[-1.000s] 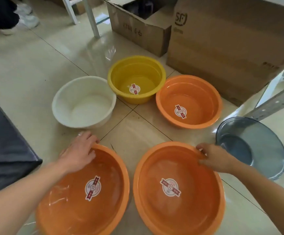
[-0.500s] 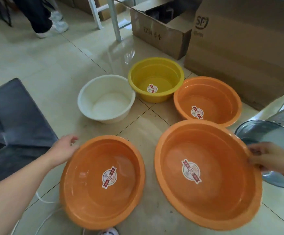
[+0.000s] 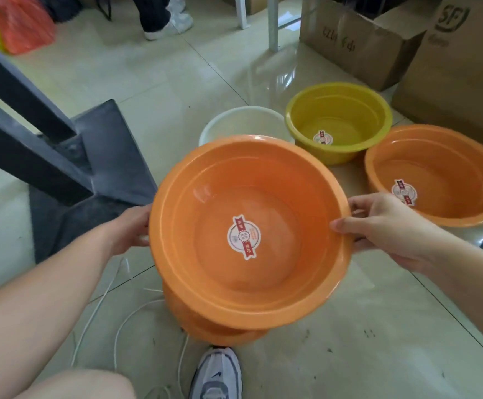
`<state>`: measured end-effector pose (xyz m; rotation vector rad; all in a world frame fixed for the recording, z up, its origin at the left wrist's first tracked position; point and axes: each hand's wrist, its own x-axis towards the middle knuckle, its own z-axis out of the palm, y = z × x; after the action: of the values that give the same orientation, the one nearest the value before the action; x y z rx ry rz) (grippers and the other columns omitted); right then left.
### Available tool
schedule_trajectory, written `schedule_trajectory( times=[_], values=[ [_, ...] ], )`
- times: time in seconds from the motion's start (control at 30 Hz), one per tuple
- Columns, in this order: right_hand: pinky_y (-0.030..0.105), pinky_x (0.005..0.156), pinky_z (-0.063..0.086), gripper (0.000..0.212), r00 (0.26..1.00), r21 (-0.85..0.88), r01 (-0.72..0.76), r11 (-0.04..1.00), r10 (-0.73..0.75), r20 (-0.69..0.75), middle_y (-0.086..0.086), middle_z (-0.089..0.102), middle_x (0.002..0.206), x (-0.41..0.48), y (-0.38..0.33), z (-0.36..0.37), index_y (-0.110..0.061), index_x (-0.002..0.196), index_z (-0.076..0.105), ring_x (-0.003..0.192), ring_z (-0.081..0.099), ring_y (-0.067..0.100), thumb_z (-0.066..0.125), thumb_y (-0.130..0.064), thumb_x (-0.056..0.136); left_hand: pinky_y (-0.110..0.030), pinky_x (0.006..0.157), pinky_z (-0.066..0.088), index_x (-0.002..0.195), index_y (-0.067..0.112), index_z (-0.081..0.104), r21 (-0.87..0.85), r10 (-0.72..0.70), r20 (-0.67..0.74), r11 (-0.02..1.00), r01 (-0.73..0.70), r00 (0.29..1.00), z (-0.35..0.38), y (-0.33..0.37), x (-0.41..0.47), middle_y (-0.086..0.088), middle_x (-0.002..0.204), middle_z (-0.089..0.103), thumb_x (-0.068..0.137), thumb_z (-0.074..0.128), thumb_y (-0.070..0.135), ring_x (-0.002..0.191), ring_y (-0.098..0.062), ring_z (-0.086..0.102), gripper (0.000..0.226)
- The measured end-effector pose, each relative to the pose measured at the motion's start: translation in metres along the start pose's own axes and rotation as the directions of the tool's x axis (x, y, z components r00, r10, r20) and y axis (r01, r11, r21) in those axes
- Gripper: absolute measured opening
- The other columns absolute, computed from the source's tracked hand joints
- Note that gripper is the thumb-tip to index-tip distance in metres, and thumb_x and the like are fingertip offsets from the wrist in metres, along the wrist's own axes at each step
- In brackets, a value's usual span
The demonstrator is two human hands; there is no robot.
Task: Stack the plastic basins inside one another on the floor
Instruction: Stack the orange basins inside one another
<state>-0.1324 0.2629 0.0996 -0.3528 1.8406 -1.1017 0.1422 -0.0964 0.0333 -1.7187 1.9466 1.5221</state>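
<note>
Head view: a large orange basin [image 3: 248, 231] is held up above the floor [image 3: 177, 90] by both hands. Its right rim is pinched by the right hand [image 3: 378, 228], thumb on the inside; its left rim is gripped by the left hand [image 3: 132, 228], fingers hidden behind. A second orange basin [image 3: 205, 326] is seen directly under it. Behind are placed a white basin [image 3: 234, 122], a yellow basin [image 3: 338, 122] and a smaller orange basin [image 3: 436, 174].
</note>
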Motion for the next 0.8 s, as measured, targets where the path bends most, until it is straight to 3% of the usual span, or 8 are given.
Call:
schedule_trajectory(
  times=[0.07, 0.13, 0.23, 0.37, 0.5, 0.63, 0.73, 0.8],
  values=[
    [0.03, 0.057, 0.066, 0.015, 0.998, -0.029, -0.049, 0.998, 0.05, 0.025, 0.021, 0.084, 0.09, 0.007, 0.005, 0.03, -0.008, 0.104, 0.073, 0.074, 0.083, 0.031, 0.074, 0.0, 0.091, -0.04, 0.078, 0.06, 0.096, 0.013, 0.078, -0.058, -0.049, 0.045, 0.997, 0.052, 0.998, -0.011, -0.012, -0.005, -0.006, 0.097, 0.072, 0.091, 0.063, 0.048, 0.082, -0.023, 0.068, 0.039],
    [0.031, 0.059, 0.066, 0.015, 0.996, -0.059, -0.076, 0.995, 0.078, 0.036, 0.022, 0.083, 0.093, 0.015, 0.019, 0.053, -0.004, 0.104, 0.073, 0.074, 0.083, 0.031, 0.075, 0.001, 0.091, -0.049, 0.089, 0.055, 0.11, 0.008, 0.073, -0.11, -0.106, 0.09, 0.987, 0.115, 0.99, -0.017, -0.025, -0.007, -0.012, 0.1, 0.068, 0.096, 0.052, 0.057, 0.088, -0.03, 0.062, 0.056],
    [0.03, 0.057, 0.066, 0.012, 0.993, -0.088, -0.115, 0.989, 0.118, 0.03, 0.021, 0.082, 0.088, 0.024, 0.042, 0.075, -0.002, 0.101, 0.073, 0.069, 0.083, 0.03, 0.075, 0.002, 0.09, -0.047, 0.081, 0.056, 0.114, 0.009, 0.067, -0.111, -0.164, 0.152, 0.977, 0.181, 0.975, -0.014, -0.039, -0.012, -0.015, 0.099, 0.068, 0.101, 0.037, 0.063, 0.087, -0.031, 0.063, 0.063],
    [0.031, 0.057, 0.066, 0.011, 0.989, -0.123, -0.149, 0.981, 0.15, -0.001, 0.019, 0.081, 0.086, 0.034, 0.065, 0.085, -0.003, 0.1, 0.072, 0.066, 0.082, 0.028, 0.076, -0.001, 0.089, -0.048, 0.085, 0.058, 0.129, 0.0, 0.062, -0.048, -0.208, 0.238, 0.973, 0.225, 0.949, -0.002, -0.046, -0.016, -0.027, 0.124, 0.068, 0.098, 0.035, 0.068, 0.101, -0.035, 0.064, 0.08],
    [0.039, 0.068, 0.069, 0.009, 0.989, -0.239, -0.15, 0.959, 0.144, -0.043, 0.017, 0.08, 0.087, 0.039, 0.077, 0.093, -0.006, 0.1, 0.071, 0.067, 0.082, 0.026, 0.073, -0.008, 0.092, -0.05, 0.087, 0.059, 0.131, 0.016, 0.062, -0.002, -0.229, 0.318, 0.97, 0.242, 0.92, 0.015, -0.044, -0.023, -0.016, 0.128, 0.07, 0.1, 0.038, 0.065, 0.109, -0.034, 0.071, 0.063],
    [0.049, 0.082, 0.064, 0.027, 0.995, -0.597, -0.063, 0.8, 0.007, -0.096, 0.014, 0.072, 0.102, 0.04, 0.086, 0.106, -0.01, 0.114, 0.061, 0.083, 0.077, 0.031, 0.065, -0.03, 0.096, -0.05, 0.094, 0.059, 0.128, 0.021, 0.066, 0.149, -0.192, 0.343, 0.978, 0.149, 0.919, 0.03, -0.04, -0.026, -0.01, 0.122, 0.075, 0.107, 0.042, 0.041, 0.102, -0.031, 0.075, 0.037],
    [0.042, 0.09, 0.058, 0.049, 0.991, -0.657, -0.029, 0.753, -0.063, -0.116, 0.009, 0.063, 0.123, 0.036, 0.094, 0.107, -0.015, 0.137, 0.049, 0.101, 0.069, 0.028, 0.062, -0.039, 0.097, -0.047, 0.081, 0.065, 0.127, 0.023, 0.063, 0.216, -0.135, 0.31, 0.974, 0.069, 0.941, 0.039, -0.04, -0.02, -0.014, 0.107, 0.081, 0.105, 0.048, 0.018, 0.093, -0.032, 0.079, 0.027],
    [0.039, 0.086, 0.06, 0.058, 0.997, -0.608, -0.032, 0.793, -0.02, -0.078, 0.007, 0.065, 0.124, 0.036, 0.1, 0.099, -0.018, 0.143, 0.038, 0.101, 0.071, 0.026, 0.064, -0.042, 0.096, -0.047, 0.075, 0.065, 0.121, 0.029, 0.063, 0.232, -0.098, 0.296, 0.972, 0.029, 0.95, 0.046, -0.037, -0.015, -0.014, 0.099, 0.082, 0.105, 0.047, 0.015, 0.091, -0.033, 0.079, 0.027]
  ],
)
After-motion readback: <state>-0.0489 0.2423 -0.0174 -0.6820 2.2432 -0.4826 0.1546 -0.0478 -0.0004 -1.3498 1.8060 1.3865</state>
